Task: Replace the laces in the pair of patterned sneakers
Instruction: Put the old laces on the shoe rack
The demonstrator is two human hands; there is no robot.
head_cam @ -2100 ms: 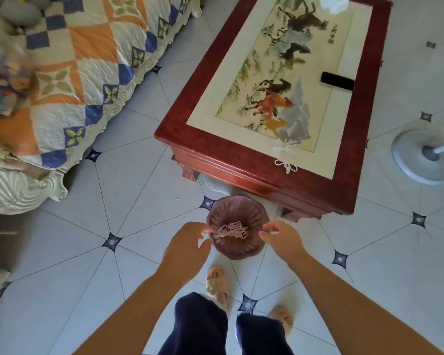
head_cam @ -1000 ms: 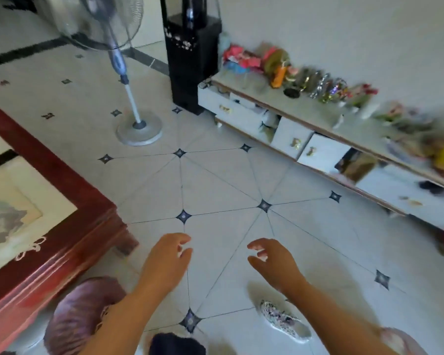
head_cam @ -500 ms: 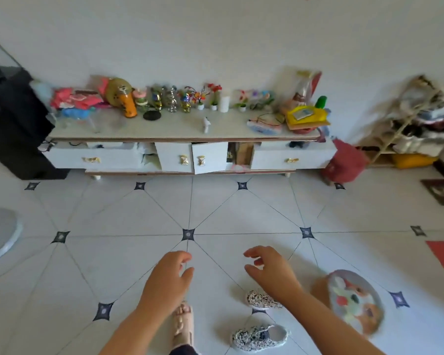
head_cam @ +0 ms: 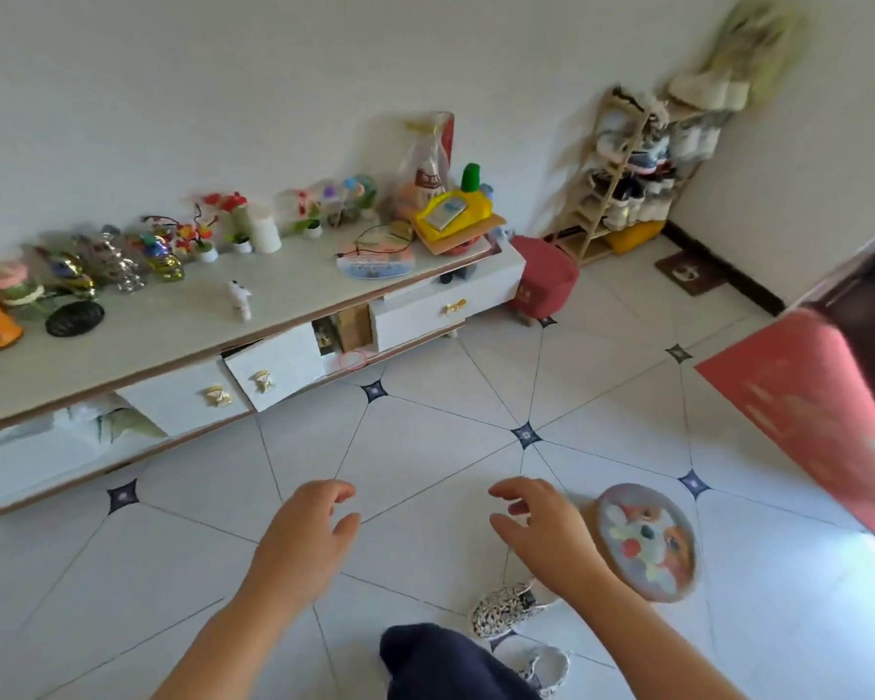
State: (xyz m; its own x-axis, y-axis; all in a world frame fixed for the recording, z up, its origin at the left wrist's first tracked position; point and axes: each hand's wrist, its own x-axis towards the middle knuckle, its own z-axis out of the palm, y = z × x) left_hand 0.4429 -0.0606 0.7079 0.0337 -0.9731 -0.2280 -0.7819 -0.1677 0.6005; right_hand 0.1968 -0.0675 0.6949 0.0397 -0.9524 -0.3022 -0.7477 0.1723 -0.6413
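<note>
Two black-and-white patterned sneakers lie on the tiled floor near my feet: one sneaker (head_cam: 507, 607) just under my right wrist, the other sneaker (head_cam: 544, 666) lower, partly hidden by my dark trouser leg. My left hand (head_cam: 304, 540) hovers over the floor, fingers loosely curled, holding nothing. My right hand (head_cam: 546, 533) hovers above the nearer sneaker, fingers relaxed and empty. No laces are visible.
A round stool with a cartoon-print cushion (head_cam: 645, 540) stands right of my right hand. A low white cabinet (head_cam: 253, 320) with trinkets and half-open drawers runs along the wall. A red stool (head_cam: 541, 280), a shoe rack (head_cam: 632, 169) and a red mat (head_cam: 809, 406) lie further right.
My view has swung right from the coffee table and purple basket, past the fan, to the cabinet and sneakers. Both hands stay raised and empty.
</note>
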